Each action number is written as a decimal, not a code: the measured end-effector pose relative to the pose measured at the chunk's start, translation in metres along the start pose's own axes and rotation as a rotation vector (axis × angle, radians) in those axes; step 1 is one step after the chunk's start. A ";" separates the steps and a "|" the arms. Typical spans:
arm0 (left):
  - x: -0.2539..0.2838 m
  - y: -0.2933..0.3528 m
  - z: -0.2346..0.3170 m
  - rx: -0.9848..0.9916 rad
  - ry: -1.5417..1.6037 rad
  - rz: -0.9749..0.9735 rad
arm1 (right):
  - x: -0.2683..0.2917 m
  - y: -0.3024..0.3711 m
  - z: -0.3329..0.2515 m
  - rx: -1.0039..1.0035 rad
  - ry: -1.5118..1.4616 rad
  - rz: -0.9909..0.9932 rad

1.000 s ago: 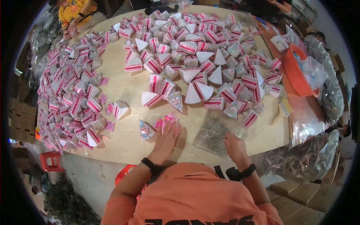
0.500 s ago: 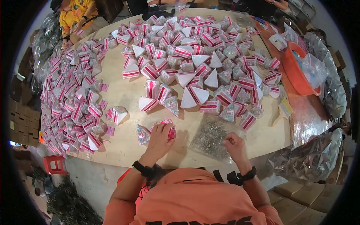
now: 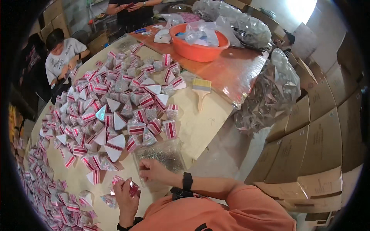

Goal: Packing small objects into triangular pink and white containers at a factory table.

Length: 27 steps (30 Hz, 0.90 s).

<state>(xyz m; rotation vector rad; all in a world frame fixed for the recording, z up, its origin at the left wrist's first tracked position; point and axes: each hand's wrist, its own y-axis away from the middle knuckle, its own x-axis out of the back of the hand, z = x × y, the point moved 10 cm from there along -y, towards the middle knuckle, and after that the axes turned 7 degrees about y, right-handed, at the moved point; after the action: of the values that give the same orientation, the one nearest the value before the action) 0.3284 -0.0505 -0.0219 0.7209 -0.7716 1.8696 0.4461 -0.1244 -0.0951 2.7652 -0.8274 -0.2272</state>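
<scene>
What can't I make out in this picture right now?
All in the head view:
- Right hand: curled fingers hide whether it pinches anything.
- Pink item: partly covered by the left hand.
- Metal pieces: too small for exact shapes.
- Orange basin: plastic bags hide much inside.
- Lower-left slice heap: cut off by the dark rim.

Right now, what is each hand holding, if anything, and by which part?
Left hand: a pink tag, its gripped part hidden. Right hand: over a clear bag of metal pieces; any hold cannot be told.
</scene>
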 end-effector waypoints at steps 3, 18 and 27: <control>-0.009 0.000 0.004 -0.034 0.021 -0.085 | -0.006 0.006 0.012 0.015 -0.036 0.048; -0.015 0.013 0.011 -0.149 0.031 -0.196 | -0.051 0.028 0.016 0.017 -0.493 -0.124; -0.007 0.028 0.019 -0.193 -0.004 -0.261 | -0.065 0.025 0.025 -0.051 -0.518 -0.093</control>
<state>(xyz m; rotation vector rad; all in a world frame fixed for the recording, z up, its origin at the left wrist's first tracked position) 0.3084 -0.0787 -0.0206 0.6683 -0.8072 1.5364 0.3739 -0.1132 -0.1070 2.7287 -0.7833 -0.9973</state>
